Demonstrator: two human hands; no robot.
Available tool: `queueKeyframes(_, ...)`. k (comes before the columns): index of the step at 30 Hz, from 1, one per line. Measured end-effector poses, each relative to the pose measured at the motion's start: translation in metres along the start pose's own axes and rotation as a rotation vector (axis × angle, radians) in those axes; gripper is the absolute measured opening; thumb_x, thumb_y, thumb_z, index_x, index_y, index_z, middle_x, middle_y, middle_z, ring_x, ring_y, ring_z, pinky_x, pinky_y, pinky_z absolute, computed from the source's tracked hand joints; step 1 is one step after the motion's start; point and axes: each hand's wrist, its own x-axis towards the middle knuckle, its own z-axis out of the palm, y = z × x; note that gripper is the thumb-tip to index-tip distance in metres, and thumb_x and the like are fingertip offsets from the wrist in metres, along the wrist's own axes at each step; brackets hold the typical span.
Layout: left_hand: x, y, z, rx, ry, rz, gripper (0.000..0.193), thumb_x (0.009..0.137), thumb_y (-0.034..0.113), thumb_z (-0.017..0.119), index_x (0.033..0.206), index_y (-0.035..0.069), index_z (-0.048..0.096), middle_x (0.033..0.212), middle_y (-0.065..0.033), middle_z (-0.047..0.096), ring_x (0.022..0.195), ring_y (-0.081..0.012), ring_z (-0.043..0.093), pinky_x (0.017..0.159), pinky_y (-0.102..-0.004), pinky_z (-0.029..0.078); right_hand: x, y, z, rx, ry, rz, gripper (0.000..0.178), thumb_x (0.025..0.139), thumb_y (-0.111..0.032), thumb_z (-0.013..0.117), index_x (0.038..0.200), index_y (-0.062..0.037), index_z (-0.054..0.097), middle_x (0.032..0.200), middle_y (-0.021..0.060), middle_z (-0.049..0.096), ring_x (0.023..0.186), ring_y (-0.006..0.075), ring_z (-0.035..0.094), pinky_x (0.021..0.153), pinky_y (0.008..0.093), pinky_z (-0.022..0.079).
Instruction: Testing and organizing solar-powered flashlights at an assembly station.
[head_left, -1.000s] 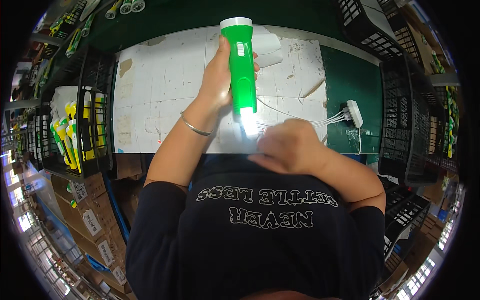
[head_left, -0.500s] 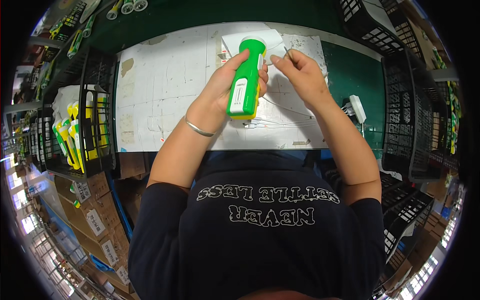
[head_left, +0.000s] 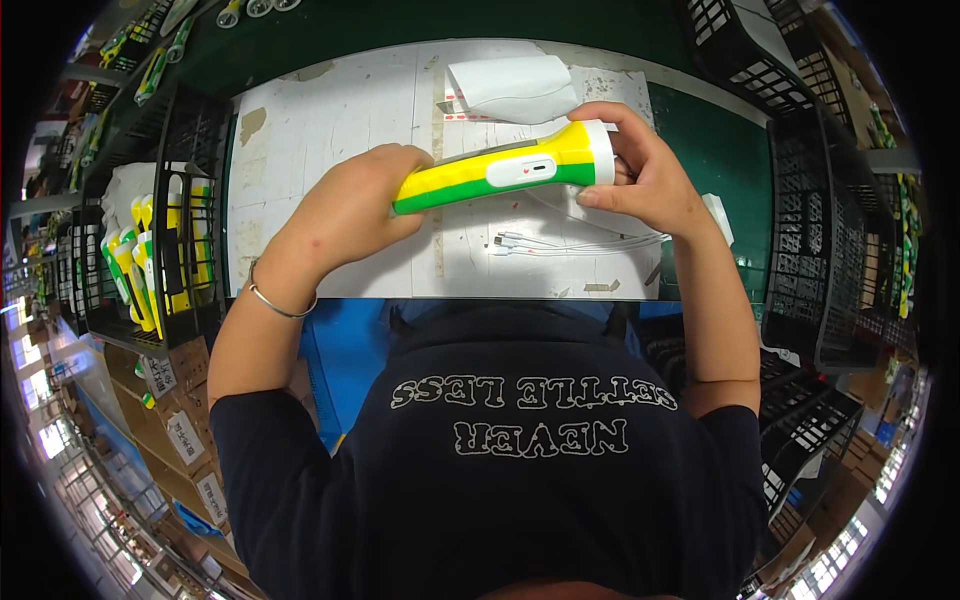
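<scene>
The long plastic flashlight with a yellow upper half, green underside and white head ring point(head_left: 500, 172) lay nearly level above the white, scuffed work mat point(head_left: 330, 130), held off it by both hands. The left hand point(head_left: 345, 210) was wrapped around its tail end, so that end was hidden under the fingers and palm. The right hand point(head_left: 640, 165) clasped the head, fingers curled over the white ring and thumb below, and the lens face could not be seen at all. A white oval switch panel on the flashlight's side faced the camera. Below the flashlight, thin white cables with small plugs point(head_left: 570, 243) lay on the mat, running right until the right wrist covered them; a small white block just past that wrist was probably a charger, though the view there was too poor to be sure. A folded white plastic bag point(head_left: 515, 88) rested at the far edge of the mat. On the left, a black wire crate point(head_left: 185, 320) held more yellow-and-green flashlights point(head_left: 135, 270), partly masked by its bars. A thin metal bangle point(head_left: 275, 303) circled the left wrist.
</scene>
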Motion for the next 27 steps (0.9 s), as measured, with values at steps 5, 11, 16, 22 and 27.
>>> queueKeyframes(5, -0.002, 0.006, 0.003, -0.294, -0.117, 0.012, 0.047, 0.073, 0.016, 0.068, 0.114, 0.001, 0.050, 0.100, -0.0160, 0.060, 0.091, -0.0276, 0.059, 0.080, -0.0338, 0.046, 0.012, 0.003, 0.023, 0.111, -0.097, 0.054, 0.066, 0.066, -0.007, 0.076, 0.124, -0.0110, 0.044, 0.098, 0.0070, 0.060, 0.050, -0.0019, 0.024, 0.047, 0.0132, 0.025)
queueKeyframes(11, 0.008, -0.002, 0.052, -0.664, 0.084, -0.059, 0.065, 0.075, 0.019, 0.066, 0.128, -0.001, 0.035, 0.115, -0.0174, 0.053, 0.105, -0.0246, 0.052, 0.091, -0.0323, 0.041, 0.024, 0.037, 0.060, -0.850, 0.184, 0.204, 0.043, 0.075, -0.029, 0.066, 0.109, -0.0051, 0.053, 0.091, 0.0090, 0.061, 0.078, 0.0233, 0.061, 0.069, 0.0330, 0.049)
queueKeyframes(16, 0.015, -0.003, 0.066, -0.696, 0.235, -0.186, 0.067, 0.073, 0.017, 0.066, 0.129, -0.001, 0.033, 0.112, -0.0192, 0.052, 0.102, -0.0264, 0.054, 0.089, -0.0325, 0.042, 0.024, 0.055, 0.057, -0.714, 0.335, -0.054, 0.017, 0.080, -0.024, 0.061, 0.089, -0.0094, 0.064, 0.083, 0.0070, 0.063, 0.071, 0.0226, 0.062, 0.063, 0.0329, 0.049)
queueKeyframes(22, 0.026, 0.002, 0.077, -0.703, 0.245, -0.164, 0.068, 0.072, 0.017, 0.067, 0.129, 0.000, 0.034, 0.110, -0.0195, 0.053, 0.100, -0.0272, 0.055, 0.088, -0.0330, 0.042, 0.016, 0.028, 0.041, 0.130, 0.253, 0.112, 0.019, 0.084, -0.013, 0.063, 0.093, 0.0025, 0.061, 0.080, 0.0049, 0.063, 0.072, 0.0089, 0.059, 0.068, 0.0208, 0.046)
queueKeyframes(27, 0.033, 0.015, 0.077, -0.660, 0.212, -0.131, 0.069, 0.074, 0.016, 0.067, 0.131, -0.002, 0.031, 0.117, -0.0185, 0.050, 0.108, -0.0249, 0.051, 0.093, -0.0326, 0.039, 0.012, 0.027, 0.031, 0.127, 0.219, 0.193, 0.018, 0.083, -0.013, 0.065, 0.090, 0.0034, 0.061, 0.079, 0.0065, 0.064, 0.073, 0.0088, 0.059, 0.070, 0.0200, 0.046)
